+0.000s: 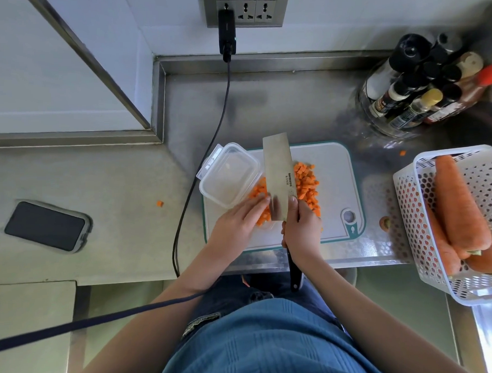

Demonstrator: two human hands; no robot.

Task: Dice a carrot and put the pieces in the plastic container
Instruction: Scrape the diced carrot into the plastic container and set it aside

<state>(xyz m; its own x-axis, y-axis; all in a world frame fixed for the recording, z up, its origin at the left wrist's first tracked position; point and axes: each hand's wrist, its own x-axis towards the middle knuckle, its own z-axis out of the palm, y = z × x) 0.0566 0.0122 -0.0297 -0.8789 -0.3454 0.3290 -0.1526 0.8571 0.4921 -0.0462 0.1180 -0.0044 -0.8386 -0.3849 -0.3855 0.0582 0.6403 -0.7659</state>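
Gathering stage: right hand (pixel 300 229) grips wide steel cleaver (pixel 279 176) flat as scoop; left hand (pixel 240 219), fingers straight, herds orange carrot dice (pixel 306 183) on white cutting board (pixel 332 182). Clear plastic container (pixel 228 174), empty, just left for loading.

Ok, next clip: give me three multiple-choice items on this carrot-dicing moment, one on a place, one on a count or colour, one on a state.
1. Where does the clear plastic container sit?
A. on the white cutting board's left end
B. inside the white basket
C. beside the phone

2. How many sockets of the grey wall outlet hold a plug?
A. none
B. one
C. three

3. What is in the container?
A. a heap of dice
B. a whole carrot
C. no carrot that I can see

Answers: 1 A, it overlaps the white cutting board left of the steel cleaver. 2 B, only the left socket has the black adapter. 3 C, the diced carrot pieces lie on the board.
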